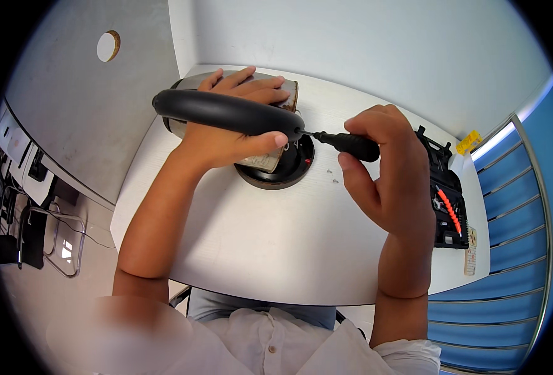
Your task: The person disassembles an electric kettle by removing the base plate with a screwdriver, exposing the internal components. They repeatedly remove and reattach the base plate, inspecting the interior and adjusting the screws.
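Note:
A metal electric kettle (192,82) with rust-coloured marks lies on its side on the white table (245,250). Its thick black handle (226,112) arches over my left hand (223,134). That hand lies spread on the kettle's body, fingers stretched out and thumb apart, pressing on it. My right hand (386,162) pinches a black screwdriver (345,144) between thumb and fingers. The screwdriver's shaft points left, its tip at the right end of the handle. Below that end is the kettle's round black base (295,173), partly covered by the body and my thumb.
Two small screws (332,176) lie right of the base. At the table's right stands an open black tool case (445,194) with an orange flexible shaft (449,210). A remote control (471,250) and a yellow item (469,142) are nearby. Metal railings (526,206) border the right side.

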Demonstrator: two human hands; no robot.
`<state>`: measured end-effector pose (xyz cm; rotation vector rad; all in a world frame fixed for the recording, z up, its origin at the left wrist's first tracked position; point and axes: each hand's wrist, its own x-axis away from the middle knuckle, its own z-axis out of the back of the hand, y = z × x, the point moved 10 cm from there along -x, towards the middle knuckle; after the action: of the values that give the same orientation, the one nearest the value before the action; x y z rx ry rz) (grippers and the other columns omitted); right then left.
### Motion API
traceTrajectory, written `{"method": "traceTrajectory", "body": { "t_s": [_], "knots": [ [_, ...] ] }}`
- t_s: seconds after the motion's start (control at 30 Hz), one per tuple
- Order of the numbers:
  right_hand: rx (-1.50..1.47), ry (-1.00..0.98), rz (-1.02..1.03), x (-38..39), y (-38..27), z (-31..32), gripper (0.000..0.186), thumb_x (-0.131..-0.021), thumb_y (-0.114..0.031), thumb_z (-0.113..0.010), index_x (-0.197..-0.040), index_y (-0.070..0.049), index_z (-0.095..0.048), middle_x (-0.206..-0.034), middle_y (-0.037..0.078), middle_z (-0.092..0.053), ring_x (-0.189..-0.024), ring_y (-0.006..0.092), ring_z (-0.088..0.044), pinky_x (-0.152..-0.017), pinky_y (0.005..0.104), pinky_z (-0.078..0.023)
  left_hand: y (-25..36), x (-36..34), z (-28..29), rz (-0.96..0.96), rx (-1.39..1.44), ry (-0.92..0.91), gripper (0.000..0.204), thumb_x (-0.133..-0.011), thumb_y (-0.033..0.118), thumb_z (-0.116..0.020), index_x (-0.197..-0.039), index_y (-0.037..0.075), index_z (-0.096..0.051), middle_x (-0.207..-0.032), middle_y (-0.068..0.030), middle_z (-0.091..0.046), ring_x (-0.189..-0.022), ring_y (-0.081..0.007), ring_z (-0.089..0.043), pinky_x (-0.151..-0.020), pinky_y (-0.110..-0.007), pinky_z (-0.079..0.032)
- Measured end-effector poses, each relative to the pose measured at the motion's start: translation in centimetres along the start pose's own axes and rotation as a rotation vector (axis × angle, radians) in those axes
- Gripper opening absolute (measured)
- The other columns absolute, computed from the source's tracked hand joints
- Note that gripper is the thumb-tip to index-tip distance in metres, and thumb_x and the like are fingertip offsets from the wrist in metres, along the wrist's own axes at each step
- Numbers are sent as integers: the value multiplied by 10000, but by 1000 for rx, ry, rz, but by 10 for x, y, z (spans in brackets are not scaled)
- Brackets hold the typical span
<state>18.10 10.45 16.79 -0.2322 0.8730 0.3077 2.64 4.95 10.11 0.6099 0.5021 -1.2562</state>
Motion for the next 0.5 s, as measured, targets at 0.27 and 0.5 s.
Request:
{"method": "traceTrajectory", "body": {
  "t_s": [0.27, 0.5],
  "knots": [
    [-146, -3, -26, -3, 7, -4, 357, -726, -48, -666, -1071, -91, -580, -887, 87, -553, -747, 255, -534, -620, 356, -448, 8, -2, 1, -24, -46, -16, 658, -741, 645, -506, -1163, 159, -644, -1304, -20, -564, -1305, -311, -408, -1084, -515, -199],
    [-37, 52, -38, -1, 15, 2, 262, -716, -59, -663, -965, -94, -590, -730, 44, -537, -617, 221, -501, -545, 332, -407, 5, -3, 2, -23, 16, 31, 673, -686, 699, -575, -1080, 163, -681, -1259, -30, -594, -1290, -319, -423, -1082, -547, -196]
  ]
}}
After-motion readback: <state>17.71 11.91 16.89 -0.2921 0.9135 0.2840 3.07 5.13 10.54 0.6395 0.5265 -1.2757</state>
